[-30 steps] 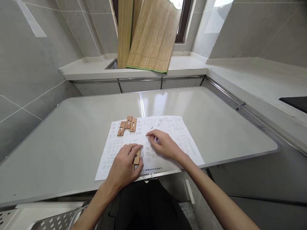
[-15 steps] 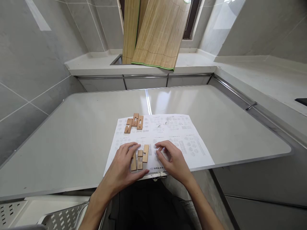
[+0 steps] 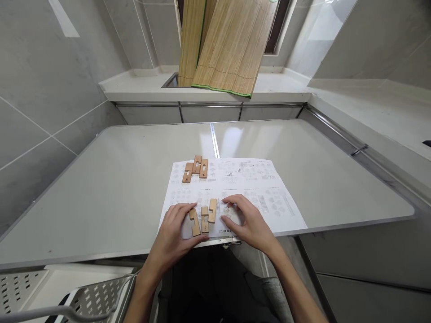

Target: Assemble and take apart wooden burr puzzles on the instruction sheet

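my left hand (image 3: pixel 177 229) lies flat, fingers spread, tips touching the notched wooden pieces (image 3: pixel 203 216); right hand (image 3: pixel 247 222) just beside them, fingers loosely apart on the printed sheet (image 3: pixel 269 197)

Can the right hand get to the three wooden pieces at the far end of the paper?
Probably yes. The right hand rests flat on the paper, and only bare sheet lies between it and the far wooden pieces. Nothing blocks that path.

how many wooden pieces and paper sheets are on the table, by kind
wooden pieces in the far group: 3
wooden pieces in the near group, between the left hand and right hand: 3
printed paper sheet: 1
total: 7
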`<state>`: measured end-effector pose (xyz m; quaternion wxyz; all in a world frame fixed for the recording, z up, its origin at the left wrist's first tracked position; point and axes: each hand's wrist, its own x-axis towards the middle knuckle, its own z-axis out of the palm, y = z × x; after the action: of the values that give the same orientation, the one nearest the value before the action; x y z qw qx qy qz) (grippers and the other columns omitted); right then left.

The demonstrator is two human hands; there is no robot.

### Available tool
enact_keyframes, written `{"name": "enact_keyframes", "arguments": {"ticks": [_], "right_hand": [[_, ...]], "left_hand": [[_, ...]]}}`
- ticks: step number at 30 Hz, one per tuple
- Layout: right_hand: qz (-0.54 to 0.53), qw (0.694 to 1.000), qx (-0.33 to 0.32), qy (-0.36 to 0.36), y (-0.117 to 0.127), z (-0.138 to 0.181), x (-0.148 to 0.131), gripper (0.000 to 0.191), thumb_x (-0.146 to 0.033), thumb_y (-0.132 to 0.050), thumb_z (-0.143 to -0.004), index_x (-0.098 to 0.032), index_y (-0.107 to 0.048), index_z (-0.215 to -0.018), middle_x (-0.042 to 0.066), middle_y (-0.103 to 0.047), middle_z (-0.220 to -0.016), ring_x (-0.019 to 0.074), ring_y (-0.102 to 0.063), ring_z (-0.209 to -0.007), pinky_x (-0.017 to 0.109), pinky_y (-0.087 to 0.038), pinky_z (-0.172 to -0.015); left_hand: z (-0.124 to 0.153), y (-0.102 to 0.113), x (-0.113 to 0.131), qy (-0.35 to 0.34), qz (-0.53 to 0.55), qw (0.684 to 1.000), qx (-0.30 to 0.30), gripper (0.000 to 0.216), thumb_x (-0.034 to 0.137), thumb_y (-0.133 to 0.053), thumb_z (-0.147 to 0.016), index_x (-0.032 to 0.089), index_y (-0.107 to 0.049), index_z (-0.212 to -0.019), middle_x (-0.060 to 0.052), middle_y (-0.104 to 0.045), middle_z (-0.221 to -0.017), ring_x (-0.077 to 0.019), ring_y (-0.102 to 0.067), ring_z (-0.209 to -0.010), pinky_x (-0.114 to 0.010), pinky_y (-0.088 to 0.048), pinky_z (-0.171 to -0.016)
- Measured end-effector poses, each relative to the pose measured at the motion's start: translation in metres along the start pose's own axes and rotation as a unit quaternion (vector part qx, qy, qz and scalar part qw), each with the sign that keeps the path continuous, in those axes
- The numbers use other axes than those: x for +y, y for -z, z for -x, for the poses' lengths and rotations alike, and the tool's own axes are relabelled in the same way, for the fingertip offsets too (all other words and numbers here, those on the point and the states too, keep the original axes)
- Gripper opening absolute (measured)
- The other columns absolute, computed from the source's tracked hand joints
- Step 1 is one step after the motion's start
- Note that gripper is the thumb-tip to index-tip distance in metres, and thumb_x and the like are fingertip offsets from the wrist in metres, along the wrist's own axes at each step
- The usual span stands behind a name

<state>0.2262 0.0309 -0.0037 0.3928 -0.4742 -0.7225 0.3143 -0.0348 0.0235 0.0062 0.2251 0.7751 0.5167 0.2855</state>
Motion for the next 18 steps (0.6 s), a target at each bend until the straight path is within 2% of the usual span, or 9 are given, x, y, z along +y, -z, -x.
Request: {"name": "enact_keyframes", "arguments": {"ticks": [5, 7, 9, 11, 12, 14, 16, 18], "right_hand": [[0.005, 1.0, -0.015, 0.001, 0.0003, 0.0003, -0.0014, 0.045, -0.031, -0.071, -0.094, -0.03, -0.057, -0.137, 0.008, -0.061, -0.139, 0.0283, -0.06, -0.128, 0.045, -0.054, -0.107], [0.005, 1.0, -0.012, -0.005, 0.0001, 0.0006, -0.0012, 0.043, -0.031, -0.07, -0.095, -0.03, -0.058, -0.135, 0.008, -0.062, -0.137, 0.0279, -0.061, -0.125, 0.044, -0.055, -0.104], [0.004, 1.0, -0.009, -0.011, -0.0001, 0.0012, -0.0007, 0.037, -0.032, -0.069, -0.096, -0.03, -0.06, -0.132, 0.007, -0.066, -0.132, 0.0275, -0.064, -0.12, 0.043, -0.056, -0.099], [0.003, 1.0, -0.011, -0.012, -0.0001, 0.002, -0.0005, 0.029, -0.032, -0.067, -0.097, -0.029, -0.063, -0.126, 0.007, -0.069, -0.125, 0.0273, -0.066, -0.115, 0.043, -0.056, -0.096], [0.002, 1.0, -0.011, -0.012, 0.0, 0.0024, -0.0005, 0.026, -0.032, -0.066, -0.098, -0.029, -0.064, -0.123, 0.006, -0.071, -0.123, 0.0271, -0.066, -0.114, 0.043, -0.056, -0.096], [-0.001, 1.0, -0.011, -0.011, 0.0003, 0.0031, -0.001, 0.021, -0.031, -0.064, -0.099, -0.029, -0.066, -0.12, 0.006, -0.072, -0.119, 0.0266, -0.067, -0.113, 0.042, -0.056, -0.096], [-0.003, 1.0, -0.01, -0.01, 0.0007, 0.0035, -0.0015, 0.02, -0.032, -0.063, -0.1, -0.029, -0.066, -0.12, 0.006, -0.073, -0.117, 0.026, -0.068, -0.111, 0.041, -0.056, -0.094], [-0.004, 1.0, -0.01, -0.01, 0.0008, 0.0035, -0.0017, 0.02, -0.032, -0.063, -0.1, -0.028, -0.067, -0.119, 0.006, -0.073, -0.116, 0.026, -0.068, -0.109, 0.041, -0.057, -0.093]], "left_hand": [[0.0031, 0.0077, 0.0012, 0.088, 0.109, 0.99, 0.025, 0.08, 0.058, -0.087, -0.076, 0.029, -0.055, -0.143, -0.01, -0.062, -0.139, -0.0312, -0.06, -0.121, -0.047, -0.05, -0.106], [0.0029, 0.0102, 0.0024, 0.128, 0.156, 0.978, 0.048, 0.071, 0.062, -0.077, -0.084, 0.027, -0.056, -0.143, -0.009, -0.064, -0.133, -0.0294, -0.061, -0.119, -0.044, -0.048, -0.107], [0.0019, 0.0113, 0.0026, 0.151, 0.199, 0.965, 0.076, 0.055, 0.065, -0.055, -0.098, 0.025, -0.062, -0.135, -0.008, -0.065, -0.123, -0.0271, -0.061, -0.115, -0.04, -0.047, -0.104], [0.0009, 0.0108, 0.0012, 0.156, 0.238, 0.954, 0.096, 0.058, 0.066, -0.033, -0.104, 0.022, -0.07, -0.111, -0.007, -0.064, -0.107, -0.0235, -0.06, -0.098, -0.036, -0.05, -0.092], [0.0006, 0.01, 0.0001, 0.156, 0.257, 0.948, 0.102, 0.064, 0.067, -0.026, -0.105, 0.021, -0.069, -0.095, -0.006, -0.062, -0.099, -0.0212, -0.057, -0.086, -0.034, -0.05, -0.082], [0.0004, 0.0082, -0.002, 0.16, 0.299, 0.935, 0.108, 0.071, 0.073, -0.019, -0.103, 0.02, -0.057, -0.073, -0.004, -0.055, -0.086, -0.0163, -0.044, -0.065, -0.031, -0.043, -0.061], [0.0005, 0.0065, -0.0025, 0.17, 0.336, 0.92, 0.105, 0.077, 0.083, -0.015, -0.098, 0.02, -0.048, -0.069, -0.002, -0.049, -0.082, -0.0126, -0.031, -0.056, -0.029, -0.03, -0.049], [0.0, 0.0055, -0.0013, 0.177, 0.369, 0.908, 0.091, 0.083, 0.093, -0.009, -0.089, 0.021, -0.046, -0.073, -0.001, -0.049, -0.08, -0.0105, -0.026, -0.052, -0.027, -0.022, -0.046]]}}
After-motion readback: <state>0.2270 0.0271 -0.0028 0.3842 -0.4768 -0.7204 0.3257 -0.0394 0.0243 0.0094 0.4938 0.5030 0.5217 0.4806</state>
